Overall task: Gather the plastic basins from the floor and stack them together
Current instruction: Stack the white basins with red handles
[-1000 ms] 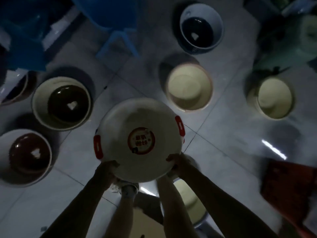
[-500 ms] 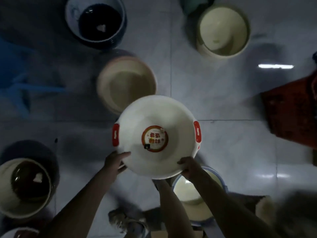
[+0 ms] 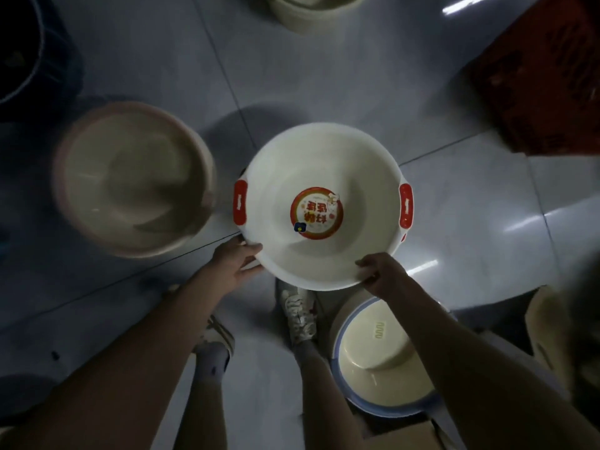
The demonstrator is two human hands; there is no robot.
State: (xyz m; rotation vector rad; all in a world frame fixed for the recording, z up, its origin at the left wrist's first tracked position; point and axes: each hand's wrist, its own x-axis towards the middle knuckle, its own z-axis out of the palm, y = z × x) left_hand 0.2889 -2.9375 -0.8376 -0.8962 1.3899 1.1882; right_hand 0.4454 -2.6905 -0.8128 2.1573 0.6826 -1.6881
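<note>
Here both hands grip the white basin (image 3: pixel 324 177) by its near rim, left hand (image 3: pixel 234 266) and right hand (image 3: pixel 381 272) curled on it, above the floor (image 3: pixel 341 76), beige basin (image 3: pixel 133 180) just left, blue-rimmed basin (image 3: pixel 380 362) below.

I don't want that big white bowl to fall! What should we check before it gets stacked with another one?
1. Grip of left hand on the white basin rim: ok.
2. Grip of right hand on the rim: ok.
3. Inside of white basin empty, only a sticker: ok.
4. The pink-rimmed basin on the floor empty: ok, though blurred.
5. The blue-rimmed basin empty: ok.
6. Which basin nests inside which: cannot tell.
</note>
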